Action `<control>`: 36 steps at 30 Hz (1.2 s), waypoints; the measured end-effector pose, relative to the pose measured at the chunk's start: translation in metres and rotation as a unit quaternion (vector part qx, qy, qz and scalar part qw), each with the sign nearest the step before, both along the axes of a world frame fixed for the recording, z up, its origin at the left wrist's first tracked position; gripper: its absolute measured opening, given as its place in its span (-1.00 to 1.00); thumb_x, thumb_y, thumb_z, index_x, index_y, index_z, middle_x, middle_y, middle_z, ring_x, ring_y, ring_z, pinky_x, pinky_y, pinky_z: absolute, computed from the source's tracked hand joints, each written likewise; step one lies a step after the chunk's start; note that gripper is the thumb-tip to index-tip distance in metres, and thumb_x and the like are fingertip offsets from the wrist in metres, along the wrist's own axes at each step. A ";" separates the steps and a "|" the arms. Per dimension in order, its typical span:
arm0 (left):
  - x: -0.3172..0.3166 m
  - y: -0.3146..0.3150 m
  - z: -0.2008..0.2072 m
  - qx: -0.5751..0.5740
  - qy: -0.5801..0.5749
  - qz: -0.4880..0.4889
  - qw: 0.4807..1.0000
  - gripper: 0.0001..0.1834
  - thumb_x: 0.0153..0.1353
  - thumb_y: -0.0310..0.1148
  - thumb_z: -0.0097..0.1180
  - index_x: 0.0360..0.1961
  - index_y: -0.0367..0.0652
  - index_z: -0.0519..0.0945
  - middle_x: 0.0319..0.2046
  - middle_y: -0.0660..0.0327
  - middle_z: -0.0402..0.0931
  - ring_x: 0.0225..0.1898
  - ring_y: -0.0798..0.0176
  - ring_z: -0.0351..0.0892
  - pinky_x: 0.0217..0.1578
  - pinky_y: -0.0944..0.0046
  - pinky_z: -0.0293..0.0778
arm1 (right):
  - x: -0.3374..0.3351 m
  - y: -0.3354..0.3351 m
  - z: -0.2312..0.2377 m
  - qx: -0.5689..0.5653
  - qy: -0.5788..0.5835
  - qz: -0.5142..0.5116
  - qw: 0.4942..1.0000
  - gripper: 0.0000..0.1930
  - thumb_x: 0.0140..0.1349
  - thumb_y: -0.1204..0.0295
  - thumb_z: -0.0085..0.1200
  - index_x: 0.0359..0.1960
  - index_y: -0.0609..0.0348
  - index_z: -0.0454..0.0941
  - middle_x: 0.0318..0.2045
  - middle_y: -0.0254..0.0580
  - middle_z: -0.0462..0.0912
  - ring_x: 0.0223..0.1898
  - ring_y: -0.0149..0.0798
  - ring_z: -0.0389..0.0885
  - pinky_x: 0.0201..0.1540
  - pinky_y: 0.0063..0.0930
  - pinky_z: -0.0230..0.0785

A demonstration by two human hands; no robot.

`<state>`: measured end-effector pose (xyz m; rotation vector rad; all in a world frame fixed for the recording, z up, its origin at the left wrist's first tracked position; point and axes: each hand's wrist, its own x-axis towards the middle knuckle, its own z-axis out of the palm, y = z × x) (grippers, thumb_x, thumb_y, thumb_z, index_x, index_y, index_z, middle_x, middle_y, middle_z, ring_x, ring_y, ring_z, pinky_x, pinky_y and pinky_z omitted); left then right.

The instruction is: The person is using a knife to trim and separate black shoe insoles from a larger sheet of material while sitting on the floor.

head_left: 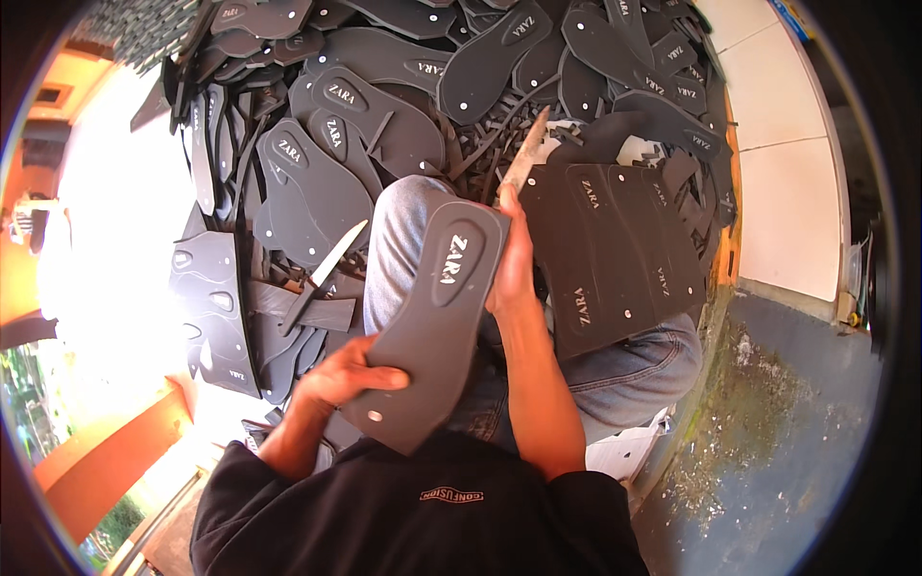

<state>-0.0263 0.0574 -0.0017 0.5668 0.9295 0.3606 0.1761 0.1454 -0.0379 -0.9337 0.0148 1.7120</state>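
Note:
A dark grey sandal sole [423, 336] with a raised oval heel pad is tilted over my lap, heel end away from me. My left hand [341, 372] grips its near left edge, thumb lying on top and fingers hidden beneath. At the sole's far right edge, my right hand [515, 264] is closed round a knife [527, 158]; its handle is mostly hidden and its worn blade points away from me. On my right leg rests a dark sheet [615, 254] marked with several sole outlines. A second knife [336, 253], with a dark handle, lies on pieces left of my knee.
Loose soles [317, 192] and thin offcuts [490, 144] pile up ahead of me. Another uncut-looking sheet [216, 312] lies at the left. Pale tiles [783, 173] and a stained grey floor [768, 422] are on the right.

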 end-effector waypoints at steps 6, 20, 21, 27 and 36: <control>-0.051 0.040 -0.018 0.128 0.070 -0.115 0.983 -0.37 0.14 -0.12 0.18 0.11 -0.33 0.36 -0.34 0.03 0.61 -0.38 0.19 0.63 -0.29 0.32 0.51 | 0.075 -0.069 0.026 0.057 -0.244 0.087 0.964 -0.84 0.06 0.45 0.17 -0.43 0.33 0.55 -0.64 -0.37 0.40 -0.73 -0.60 0.18 -0.71 -0.66 -0.01; 0.025 0.063 -0.020 0.127 -0.081 0.317 0.936 -0.43 0.33 -0.04 -0.13 0.13 -0.33 0.31 -0.07 -0.04 0.51 -0.08 0.13 0.54 -0.01 0.20 0.45 | 0.070 -0.234 -0.003 -0.069 -0.336 -0.068 0.937 -0.88 0.11 0.61 0.15 -0.36 0.28 0.45 -0.65 -0.33 0.43 -0.71 -0.51 0.30 -0.65 -0.58 0.17; 0.028 0.063 -0.017 0.084 -0.140 0.322 0.933 -0.50 0.30 -0.15 -0.03 0.10 -0.32 0.35 -0.09 0.01 0.52 -0.08 0.19 0.53 -0.05 0.21 0.46 | 0.071 -0.233 0.001 -0.065 -0.334 -0.074 0.937 -0.88 0.11 0.61 0.15 -0.37 0.28 0.45 -0.65 -0.34 0.43 -0.70 -0.51 0.31 -0.64 -0.58 0.18; 0.043 0.070 -0.031 0.186 -0.013 0.294 0.937 -0.79 0.22 -0.46 0.08 -0.11 -0.23 0.50 -0.29 0.18 0.59 -0.27 0.37 0.57 -0.23 0.40 0.49 | 0.063 -0.240 0.001 -0.035 -0.342 0.034 0.938 -0.82 0.20 0.41 0.13 -0.43 0.24 0.43 -0.68 -0.34 0.45 -0.68 -0.48 0.38 -0.62 -0.56 0.22; 0.084 0.059 -0.013 0.045 0.029 0.038 0.998 -0.75 0.16 -0.22 0.23 -0.34 -0.22 0.57 -0.51 0.28 0.58 -0.56 0.48 0.54 -0.56 0.54 0.44 | 0.071 -0.203 0.012 0.007 -0.671 0.187 0.717 -0.55 0.19 0.18 0.16 -0.66 0.24 0.29 -0.82 -0.15 0.23 -0.76 -0.29 0.12 -0.68 -0.39 0.09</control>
